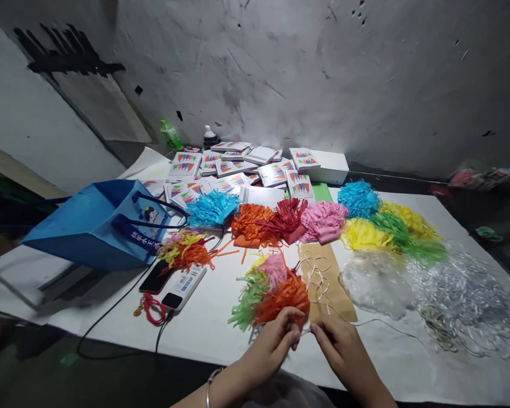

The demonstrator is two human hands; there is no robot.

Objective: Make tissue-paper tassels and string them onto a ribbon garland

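At the lower centre of the frame, the left hand and the right hand meet just above the near edge of the white paper-covered bench. Both sets of fingers are pinched nearly closed on a thin, pale ribbon-like string that spans the small gap between them; it is too fine to tell exactly where each grip sits.

Touching the left hand's fingertips, just above it, lies a bunch of fringed paper tassels in orange, pink and green. This looks very light, soft and easily crushed or torn, so it would best be held at the gathered core, not by the loose strips. The string looks limp and slippery, better pinched than gripped.

The string runs left to right across the frame, then trails off to the right. The tassel bunch's long axis slants from lower left to upper right, with the fringes splaying outward to the left.
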